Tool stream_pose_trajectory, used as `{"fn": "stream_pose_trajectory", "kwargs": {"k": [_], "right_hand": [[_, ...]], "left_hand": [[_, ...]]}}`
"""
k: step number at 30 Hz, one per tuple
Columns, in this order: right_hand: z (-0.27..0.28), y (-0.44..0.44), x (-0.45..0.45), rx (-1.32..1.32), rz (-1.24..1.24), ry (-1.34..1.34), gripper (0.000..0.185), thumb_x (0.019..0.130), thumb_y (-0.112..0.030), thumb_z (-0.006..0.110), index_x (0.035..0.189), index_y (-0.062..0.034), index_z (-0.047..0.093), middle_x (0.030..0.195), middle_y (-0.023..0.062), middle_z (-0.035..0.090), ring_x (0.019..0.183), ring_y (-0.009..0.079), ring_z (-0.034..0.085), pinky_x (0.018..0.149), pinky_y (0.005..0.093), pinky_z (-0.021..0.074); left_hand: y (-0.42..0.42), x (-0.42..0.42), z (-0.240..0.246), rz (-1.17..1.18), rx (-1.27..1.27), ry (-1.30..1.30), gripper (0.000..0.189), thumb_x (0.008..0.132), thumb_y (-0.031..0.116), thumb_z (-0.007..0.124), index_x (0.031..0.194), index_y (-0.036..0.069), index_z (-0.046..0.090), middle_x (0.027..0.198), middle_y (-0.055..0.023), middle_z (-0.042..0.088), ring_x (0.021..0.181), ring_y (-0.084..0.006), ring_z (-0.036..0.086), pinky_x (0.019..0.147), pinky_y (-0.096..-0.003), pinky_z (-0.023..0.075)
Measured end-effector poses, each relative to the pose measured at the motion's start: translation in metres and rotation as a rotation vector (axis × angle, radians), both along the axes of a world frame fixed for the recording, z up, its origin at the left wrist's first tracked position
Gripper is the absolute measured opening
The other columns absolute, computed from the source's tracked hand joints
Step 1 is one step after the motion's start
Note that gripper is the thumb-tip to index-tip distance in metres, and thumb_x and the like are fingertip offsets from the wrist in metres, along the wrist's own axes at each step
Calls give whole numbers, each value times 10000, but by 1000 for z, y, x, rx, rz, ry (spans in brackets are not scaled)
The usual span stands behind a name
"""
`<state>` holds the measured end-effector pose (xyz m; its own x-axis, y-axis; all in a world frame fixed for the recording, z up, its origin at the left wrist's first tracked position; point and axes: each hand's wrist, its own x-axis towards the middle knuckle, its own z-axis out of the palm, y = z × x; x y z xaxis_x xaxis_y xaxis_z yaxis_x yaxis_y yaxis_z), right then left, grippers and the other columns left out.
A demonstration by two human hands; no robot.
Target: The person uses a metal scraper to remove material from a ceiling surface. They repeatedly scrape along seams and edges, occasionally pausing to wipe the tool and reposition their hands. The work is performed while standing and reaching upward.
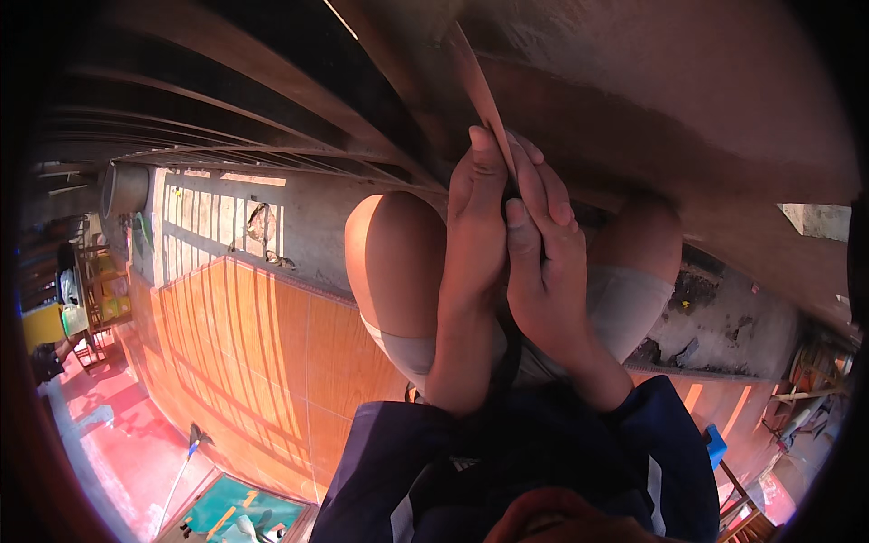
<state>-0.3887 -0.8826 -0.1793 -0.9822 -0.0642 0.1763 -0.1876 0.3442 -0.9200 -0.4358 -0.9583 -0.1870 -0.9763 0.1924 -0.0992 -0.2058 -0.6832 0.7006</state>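
Observation:
A long, thin, flat blade-like piece (481,88) rises from between my hands toward a large dark flat surface (597,102) in front of me. My left hand (478,176) lies along one side of its lower end, thumb up. On the other side, my right hand (546,231) presses against it with its fingers, its thumb beside my left wrist. The lower end of the piece is hidden between the palms. Both hands are above and between my bent knees. What the far tip touches cannot be told.
Dark parallel bars (271,75) slope at upper left. Orange wood-look tiles (271,339) cover the floor at left, with a broom (178,475) beyond. A green-topped table (237,512) stands at lower left; a blue object (715,446) is at lower right.

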Motion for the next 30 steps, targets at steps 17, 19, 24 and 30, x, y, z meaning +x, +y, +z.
{"fn": "stream_pose_trajectory", "kwargs": {"k": [17, 19, 24, 30], "right_hand": [[3, -1, 10, -101, -120, 50, 424, 1047, -140, 393, 1433, 13, 482, 1355, 178, 590, 1268, 297, 550, 1044, 356, 403], [2, 0, 8, -169, -108, 50, 416, 1049, -139, 395, 1427, 3, 493, 1318, 177, 612, 1241, 287, 567, 1029, 350, 412], [-1, 1, -7, -225, -89, 117, 419, 1021, -105, 417, 1424, -29, 504, 1154, 231, 656, 1037, 368, 646, 907, 366, 482], [-8, -2, 4, -102, -99, 154, 451, 1016, -142, 449, 1454, -34, 459, 1073, 247, 676, 913, 371, 670, 820, 385, 508]], "left_hand": [[4, 10, 5, -9, 17, -33, 515, 1084, 475, 266, 988, 19, 485, 672, -141, 596, 614, -224, 606, 584, -332, 523], [6, 10, 8, 6, -32, -33, 499, 1086, 464, 267, 997, 25, 486, 691, -140, 603, 626, -227, 609, 592, -337, 527], [9, 2, 11, 71, -115, -24, 444, 1072, 475, 333, 1020, 63, 490, 702, -74, 543, 640, -207, 563, 601, -335, 505], [-2, 8, 3, -18, -115, -26, 469, 1070, 500, 323, 1013, 67, 496, 714, -60, 552, 651, -198, 563, 622, -330, 504]]}}
